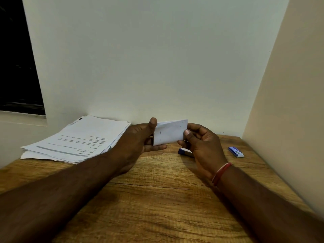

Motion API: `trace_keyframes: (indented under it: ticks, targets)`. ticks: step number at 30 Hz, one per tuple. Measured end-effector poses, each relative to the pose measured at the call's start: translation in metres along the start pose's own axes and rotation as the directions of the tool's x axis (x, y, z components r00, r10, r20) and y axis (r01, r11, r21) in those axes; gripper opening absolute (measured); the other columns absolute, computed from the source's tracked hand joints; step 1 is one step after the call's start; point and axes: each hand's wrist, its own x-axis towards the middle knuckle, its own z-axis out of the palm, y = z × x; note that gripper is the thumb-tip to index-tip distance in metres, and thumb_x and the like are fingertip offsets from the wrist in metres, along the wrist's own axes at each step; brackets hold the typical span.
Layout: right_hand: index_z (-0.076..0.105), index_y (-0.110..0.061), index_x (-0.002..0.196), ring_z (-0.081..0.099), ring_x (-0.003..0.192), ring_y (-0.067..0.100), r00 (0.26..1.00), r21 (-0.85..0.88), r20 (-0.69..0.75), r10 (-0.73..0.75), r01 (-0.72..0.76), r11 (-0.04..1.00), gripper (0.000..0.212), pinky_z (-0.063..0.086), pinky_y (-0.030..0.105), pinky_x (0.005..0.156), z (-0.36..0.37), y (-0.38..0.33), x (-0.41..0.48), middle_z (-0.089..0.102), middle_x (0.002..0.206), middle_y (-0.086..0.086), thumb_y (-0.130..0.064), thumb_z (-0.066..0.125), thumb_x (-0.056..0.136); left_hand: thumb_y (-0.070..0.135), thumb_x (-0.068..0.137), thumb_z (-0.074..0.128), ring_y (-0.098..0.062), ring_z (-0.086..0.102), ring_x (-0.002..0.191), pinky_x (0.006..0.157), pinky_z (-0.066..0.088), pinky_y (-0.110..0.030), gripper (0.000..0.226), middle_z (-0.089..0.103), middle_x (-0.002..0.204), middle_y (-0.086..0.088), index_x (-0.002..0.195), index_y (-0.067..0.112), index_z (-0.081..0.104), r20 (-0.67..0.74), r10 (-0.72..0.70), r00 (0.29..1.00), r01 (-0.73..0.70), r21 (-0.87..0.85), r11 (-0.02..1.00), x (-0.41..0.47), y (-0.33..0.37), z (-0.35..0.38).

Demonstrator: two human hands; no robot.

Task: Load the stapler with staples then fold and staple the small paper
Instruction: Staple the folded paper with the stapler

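The person's left forearm (70, 190) and right forearm (263, 204) are both bare, uncovered from the wrist to the lower edge of the view. Just behind the right hand (201, 148), the wrist carries a thin band (221, 173) of red thread with a paler strand beside it. The left hand (135, 142) is bare. The right thumbnail (187, 132) is short and rounded.

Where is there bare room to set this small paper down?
Bare wood of the table spreads across the near middle. A narrower strip runs along the right wall, nearer than the staple box. Crowded: paper stack far left, stapler beneath the right hand.
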Motion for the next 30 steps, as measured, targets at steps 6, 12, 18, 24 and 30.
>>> trace_keyframes:
  ticks: [6,12,18,24,30]
  targets:
    - [0.079,-0.025,0.113,0.083,0.093,0.024,0.999,-0.034,0.020,-0.042,0.043,0.998,0.024,0.068,0.042,0.090,0.001,-0.001,-0.001,0.085,0.110,0.001,-0.006,0.067,0.107,0.026,0.116,0.059,-0.033,0.084,0.097,0.078,0.072,-0.055,0.029,0.079,0.124,-0.018,0.130,0.009,0.078,0.009,0.188,0.982,-0.181,0.317,0.931,-0.003,0.002,0.001]
    - [0.080,-0.017,0.119,0.081,0.094,0.020,0.988,-0.119,0.072,-0.133,0.141,0.983,0.021,0.068,0.037,0.088,0.000,-0.001,-0.003,0.084,0.110,0.006,-0.005,0.068,0.105,0.034,0.103,0.076,-0.030,0.082,0.095,0.080,0.073,-0.054,0.025,0.084,0.109,-0.007,0.113,0.015,0.089,0.056,0.166,0.985,-0.174,0.382,0.907,-0.006,0.001,-0.001]
    - [0.081,-0.018,0.113,0.080,0.095,0.014,0.974,-0.181,0.116,-0.194,0.213,0.960,0.022,0.064,0.025,0.079,0.000,-0.003,-0.007,0.084,0.105,0.002,-0.002,0.068,0.104,0.056,0.100,0.077,-0.035,0.080,0.093,0.080,0.070,-0.057,0.041,0.083,0.100,-0.010,0.105,0.018,0.091,0.071,0.152,0.986,-0.168,0.435,0.885,-0.003,0.000,-0.005]
    - [0.082,-0.012,0.116,0.078,0.109,0.015,0.963,-0.190,0.181,-0.199,0.233,0.954,0.020,0.065,0.027,0.090,0.000,-0.007,-0.010,0.084,0.113,-0.001,-0.009,0.072,0.099,0.044,0.102,0.081,-0.012,0.080,0.080,0.075,0.062,-0.034,0.021,0.084,0.081,0.007,0.094,0.026,0.091,0.179,0.309,0.934,-0.349,0.633,0.691,-0.007,0.004,-0.002]
    - [0.078,-0.012,0.128,0.075,0.124,0.018,0.969,-0.094,0.186,-0.164,0.183,0.979,0.028,0.061,0.040,0.105,0.005,-0.004,-0.014,0.081,0.126,0.003,-0.009,0.073,0.100,0.040,0.092,0.093,-0.002,0.081,0.093,0.087,0.065,-0.032,0.013,0.086,0.091,0.014,0.095,0.027,0.092,0.134,0.443,0.887,-0.415,0.653,0.634,-0.008,0.007,-0.002]
